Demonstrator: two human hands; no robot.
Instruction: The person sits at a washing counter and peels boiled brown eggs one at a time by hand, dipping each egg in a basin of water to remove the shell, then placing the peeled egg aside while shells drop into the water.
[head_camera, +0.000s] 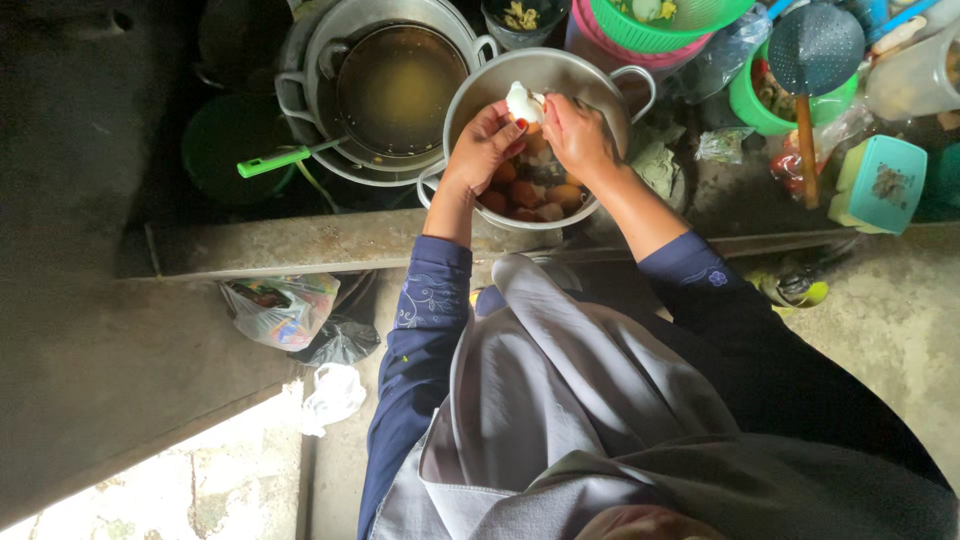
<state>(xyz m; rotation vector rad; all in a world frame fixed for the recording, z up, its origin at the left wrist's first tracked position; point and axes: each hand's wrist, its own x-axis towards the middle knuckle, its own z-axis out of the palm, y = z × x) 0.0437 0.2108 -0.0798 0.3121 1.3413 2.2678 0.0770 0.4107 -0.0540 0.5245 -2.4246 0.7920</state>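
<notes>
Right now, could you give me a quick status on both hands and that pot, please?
Left hand and right hand both gripping white egg-like piece over steel pot. Pot holds brown and pale pieces. Nothing blocking.

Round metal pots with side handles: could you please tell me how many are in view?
2: the round metal pot holding food pieces beneath both hands, and the wider metal pot holding a strainer to its left. Others may be hidden.

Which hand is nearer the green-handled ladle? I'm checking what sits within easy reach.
Left. The left hand is over the steel pot's left side, closer to the green-handled ladle; the right hand is farther right, both holding the white egg.
</notes>
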